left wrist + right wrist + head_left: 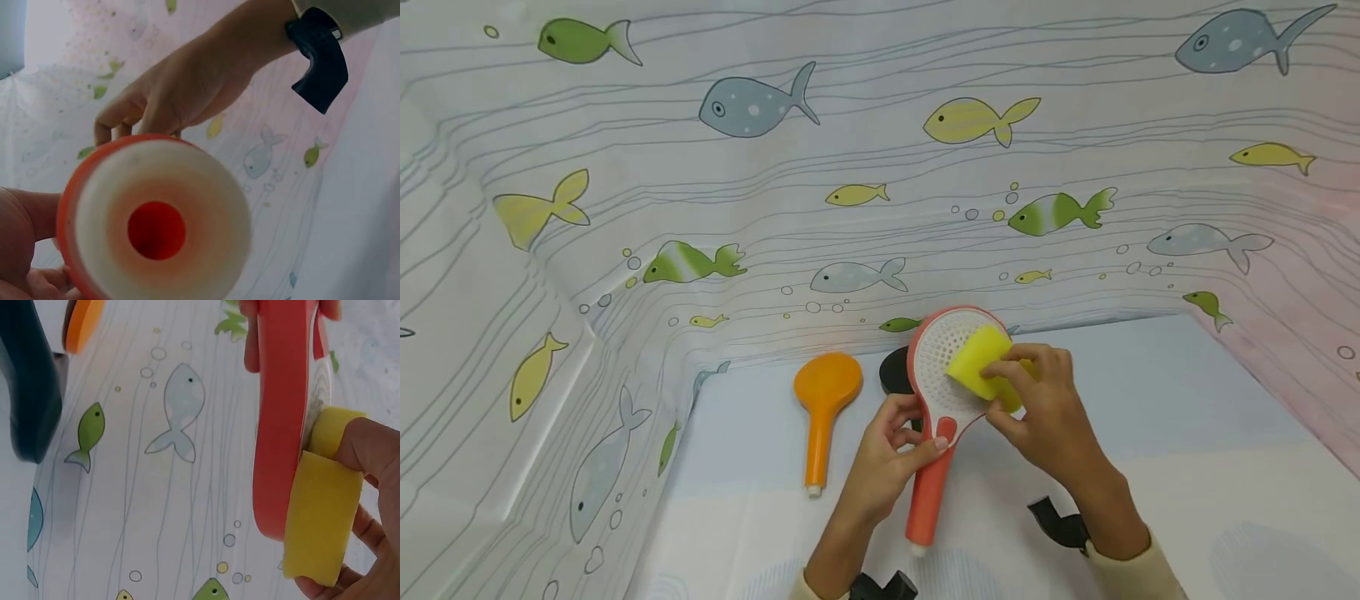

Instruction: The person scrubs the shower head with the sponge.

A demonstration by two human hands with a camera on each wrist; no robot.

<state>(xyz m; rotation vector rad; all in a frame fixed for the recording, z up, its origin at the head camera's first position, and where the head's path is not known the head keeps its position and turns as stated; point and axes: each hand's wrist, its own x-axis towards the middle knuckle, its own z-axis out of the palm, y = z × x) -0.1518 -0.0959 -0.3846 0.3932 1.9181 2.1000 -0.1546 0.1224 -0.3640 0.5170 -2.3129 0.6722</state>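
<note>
A red shower head with a white perforated face is held up by my left hand, its fingers and thumb gripping the neck. Seen from below in the left wrist view, the round handle end has a hole in its middle. My right hand pinches a yellow sponge, which is bent and lies against the white face. In the right wrist view the sponge touches the face side of the red shower head.
An orange shower head lies on the pale surface to the left. Behind the red one, a black shower head is partly hidden. A fish-patterned sheet rises at the back and sides.
</note>
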